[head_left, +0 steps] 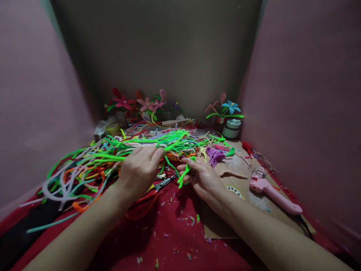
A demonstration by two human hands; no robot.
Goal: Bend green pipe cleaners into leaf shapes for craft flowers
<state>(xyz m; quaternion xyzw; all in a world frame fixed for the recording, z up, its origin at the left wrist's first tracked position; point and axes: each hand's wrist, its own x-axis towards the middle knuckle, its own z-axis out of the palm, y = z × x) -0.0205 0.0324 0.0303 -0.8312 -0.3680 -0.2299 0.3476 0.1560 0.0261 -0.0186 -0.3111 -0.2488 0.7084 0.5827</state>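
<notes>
A big tangle of pipe cleaners (113,154) in green, white, orange and pink covers the red cloth (175,241) in front of me. My left hand (139,169) is closed on a bunch of bright green pipe cleaners (172,141) at the pile's right side. My right hand (201,175) pinches a short bent green pipe cleaner piece (184,173) just to the right of the left hand. Red-handled scissors (152,194) lie under and between my hands, partly hidden.
A pink glue gun (272,192) lies on a cardboard sheet (242,180) at right, near purple scraps (214,155). Finished pipe-cleaner flowers (146,103) and a small jar (231,128) stand at the back. Pink walls close in on both sides.
</notes>
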